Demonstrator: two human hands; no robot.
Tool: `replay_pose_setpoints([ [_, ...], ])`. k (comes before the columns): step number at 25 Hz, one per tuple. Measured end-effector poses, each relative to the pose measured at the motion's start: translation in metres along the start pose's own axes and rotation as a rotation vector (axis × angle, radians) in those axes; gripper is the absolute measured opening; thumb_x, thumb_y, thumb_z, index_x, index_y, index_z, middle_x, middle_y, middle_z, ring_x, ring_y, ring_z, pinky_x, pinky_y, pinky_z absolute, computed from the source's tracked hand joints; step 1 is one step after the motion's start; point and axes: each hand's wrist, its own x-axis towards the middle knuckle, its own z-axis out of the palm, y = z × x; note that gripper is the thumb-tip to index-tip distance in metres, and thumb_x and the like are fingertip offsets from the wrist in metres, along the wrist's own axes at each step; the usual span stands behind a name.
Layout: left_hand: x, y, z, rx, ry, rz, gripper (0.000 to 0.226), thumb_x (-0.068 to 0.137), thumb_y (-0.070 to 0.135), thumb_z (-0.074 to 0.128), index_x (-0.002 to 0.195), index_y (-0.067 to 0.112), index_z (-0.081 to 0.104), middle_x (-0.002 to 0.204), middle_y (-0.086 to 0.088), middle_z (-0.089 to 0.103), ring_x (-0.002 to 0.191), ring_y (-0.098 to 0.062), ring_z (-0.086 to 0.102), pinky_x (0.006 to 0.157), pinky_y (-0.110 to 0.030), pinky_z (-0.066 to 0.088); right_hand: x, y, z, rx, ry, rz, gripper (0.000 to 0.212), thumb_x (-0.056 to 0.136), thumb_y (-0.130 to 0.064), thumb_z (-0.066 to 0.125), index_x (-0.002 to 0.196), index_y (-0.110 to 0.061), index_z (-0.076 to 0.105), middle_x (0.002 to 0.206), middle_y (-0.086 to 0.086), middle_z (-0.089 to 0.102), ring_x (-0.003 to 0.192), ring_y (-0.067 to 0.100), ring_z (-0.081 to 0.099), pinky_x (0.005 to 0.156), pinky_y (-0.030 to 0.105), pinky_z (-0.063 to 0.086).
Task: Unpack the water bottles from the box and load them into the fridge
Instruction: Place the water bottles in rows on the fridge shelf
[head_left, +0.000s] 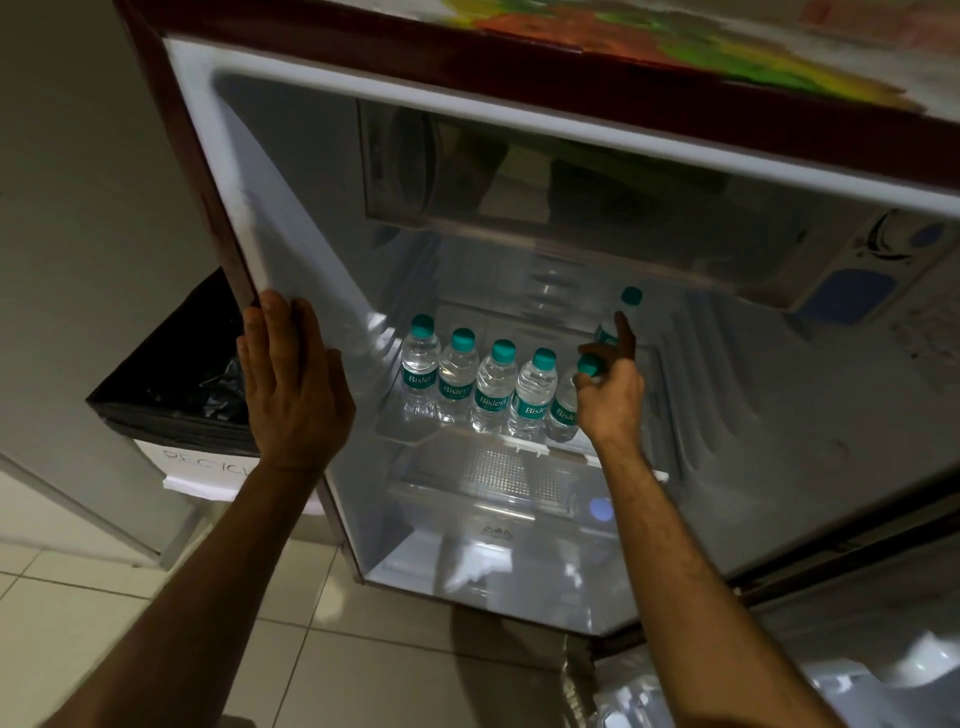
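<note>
The fridge (291, 218) stands open in front of me. Several small clear water bottles (457, 379) with teal caps and teal labels stand in a row on its middle shelf (395, 421). My right hand (610, 395) reaches inside at the right end of the row, its fingers around the last front bottle (563, 405) just below the cap. One finger points up against another bottle (626, 312) that stands further back. My left hand (291, 384) lies flat, fingers apart, against the fridge's left side wall at its front edge. The box is out of view.
A bin lined with a black bag (182, 374), a handwritten label on its front, stands left of the fridge. Below the shelf is a clear drawer (498, 488). The open fridge door (857, 649) hangs at the lower right. The floor is light tile (363, 665).
</note>
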Motion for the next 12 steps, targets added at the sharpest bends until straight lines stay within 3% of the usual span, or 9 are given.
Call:
replay_pose_setpoints([
  [2,-0.0001,0.0006,0.0006,-0.006,0.014,-0.001,0.09,0.091,0.004,0.063,0.158,0.009,0.003,0.148,-0.029,0.018,0.153,-0.021,-0.011,0.125,-0.039,0.003,0.0001,0.0042,0.0006,-0.036,-0.031,-0.026,0.074,0.09,0.003,0.064,0.152,-0.023,0.032,0.126,0.002,0.063,0.116,0.014,0.057,0.105,0.032,0.042],
  [6,-0.0003,0.0001,0.001,0.006,0.027,0.003,0.091,0.089,0.003,0.064,0.158,0.008,0.005,0.148,-0.03,0.019,0.153,-0.023,-0.009,0.125,-0.04,0.004,-0.002,0.0067,-0.0004,-0.121,-0.039,-0.045,0.074,0.09,-0.001,0.066,0.153,-0.021,0.032,0.125,0.0,0.063,0.113,0.014,0.059,0.098,0.029,0.046],
  [9,-0.0012,-0.0007,0.0017,0.015,0.029,0.026,0.09,0.09,0.004,0.064,0.158,0.009,0.004,0.164,-0.017,-0.005,0.153,-0.023,-0.009,0.125,-0.04,0.004,-0.0024,0.0101,-0.0006,-0.191,-0.049,-0.071,0.071,0.09,-0.007,0.068,0.152,-0.02,0.035,0.127,-0.001,0.065,0.106,0.012,0.061,0.1,0.04,0.052],
  [12,-0.0022,-0.0008,0.0023,0.025,0.031,0.036,0.09,0.091,0.005,0.063,0.158,0.01,0.003,0.166,-0.001,-0.014,0.153,-0.023,-0.009,0.125,-0.041,0.004,0.0037,0.0052,-0.0068,-0.077,-0.027,-0.087,0.062,0.088,-0.007,0.07,0.144,-0.02,0.048,0.118,-0.006,0.066,0.101,0.01,0.062,0.094,0.028,0.052],
])
